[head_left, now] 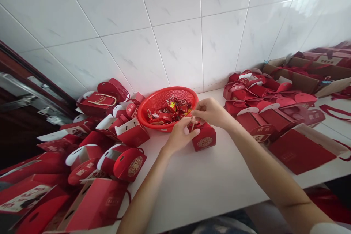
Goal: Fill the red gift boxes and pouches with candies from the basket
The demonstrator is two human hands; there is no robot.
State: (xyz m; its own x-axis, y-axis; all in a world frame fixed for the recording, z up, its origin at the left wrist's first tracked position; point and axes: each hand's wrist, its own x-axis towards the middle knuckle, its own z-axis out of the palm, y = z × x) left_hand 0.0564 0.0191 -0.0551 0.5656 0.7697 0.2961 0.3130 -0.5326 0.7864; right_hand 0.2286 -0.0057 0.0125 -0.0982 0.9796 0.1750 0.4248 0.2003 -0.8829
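Note:
A small red box (pixel 205 139) with a gold round emblem stands upright on the white table (pixel 208 186), just in front of a red plastic basket (pixel 168 92). My left hand (pixel 179 135) is at the box's left top edge, its fingers closed around the gold cord handle (pixel 193 121). From the upper right, my right hand (pixel 211 111) pinches the same cord above the box. Wrapped candies (pixel 166 117) in red and yellow lie in the basket. The fingertips partly cover the box's top.
Many red boxes (pixel 131 131) crowd the left side, some open. More red boxes (pixel 263 117) are packed at the right, with a large red bag (pixel 304 150) nearer. Open cardboard cartons (pixel 301 80) stand farther right. A tiled wall (pixel 178 51) runs behind.

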